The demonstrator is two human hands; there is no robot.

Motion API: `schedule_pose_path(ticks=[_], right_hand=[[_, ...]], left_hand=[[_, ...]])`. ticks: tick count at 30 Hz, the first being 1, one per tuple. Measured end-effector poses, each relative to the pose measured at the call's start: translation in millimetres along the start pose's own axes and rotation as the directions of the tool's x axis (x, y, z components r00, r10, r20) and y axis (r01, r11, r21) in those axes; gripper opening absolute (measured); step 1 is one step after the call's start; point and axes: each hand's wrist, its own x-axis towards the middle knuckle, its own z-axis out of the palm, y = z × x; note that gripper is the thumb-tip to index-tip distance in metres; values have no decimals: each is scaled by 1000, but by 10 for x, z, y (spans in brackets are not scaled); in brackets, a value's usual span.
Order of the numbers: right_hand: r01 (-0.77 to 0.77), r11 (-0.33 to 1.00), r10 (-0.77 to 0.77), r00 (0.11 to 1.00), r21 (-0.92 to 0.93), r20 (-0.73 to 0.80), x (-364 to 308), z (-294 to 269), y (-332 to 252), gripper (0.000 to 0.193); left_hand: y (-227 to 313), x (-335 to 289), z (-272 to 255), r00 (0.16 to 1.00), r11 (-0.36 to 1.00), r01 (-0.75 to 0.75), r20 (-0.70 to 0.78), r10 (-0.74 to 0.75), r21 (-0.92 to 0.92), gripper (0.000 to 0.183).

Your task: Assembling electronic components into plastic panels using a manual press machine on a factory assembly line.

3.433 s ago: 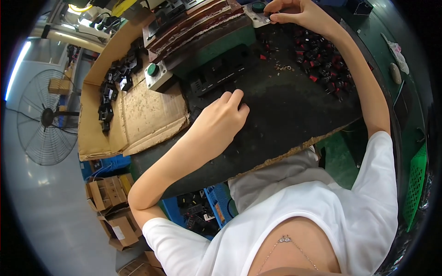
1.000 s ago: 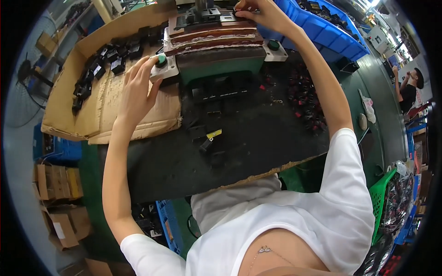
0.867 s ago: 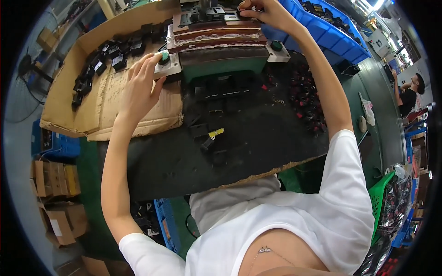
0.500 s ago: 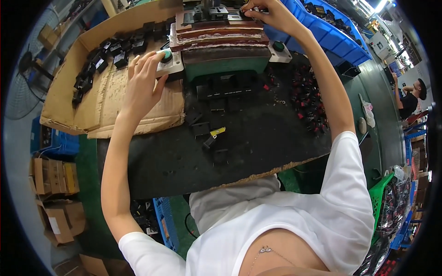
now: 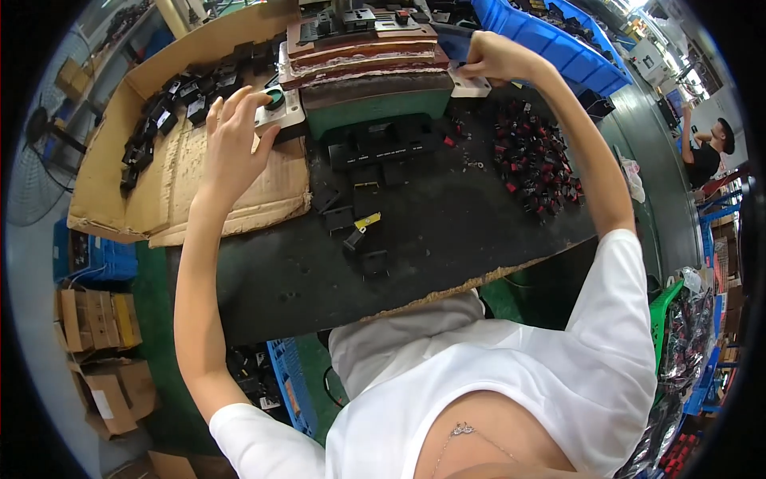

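Note:
My left hand reaches to the white button box at the machine's left, fingers spread and fingertips at its green button. Nothing is held in it. My right hand is curled over the matching white button box on the right, covering its button; no object shows in its closed fingers. Between them stands the machine base, a stack of brown plates on a green block. On top sit a metal fixture and a small black part.
Left stands a cut-open cardboard box with several black parts. Small red and black pieces are heaped on the right of the black table. A blue bin is beyond. Black housings lie mid-table. A person is far right.
My right hand has left the fixture on top of the machine and come down right onto the right button box. My left hand stays at the left button.

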Motion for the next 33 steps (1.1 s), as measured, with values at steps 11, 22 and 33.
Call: schedule_pose_path(ticks=[11,22,33], right_hand=[[74,995,-77,997,62,31,52,18,73,28],[43,998,-44,999,36,14,19,12,19,35],[29,999,-30,999,46,23,-11,-125,-75,28]], left_hand=[[3,15,-14,999,999,11,47,-13,50,30],[-14,31,-19,1000,1000,5,-18,-5,9,29],[-52,-33,-14,994,998,65,-85,-65,-3,34]])
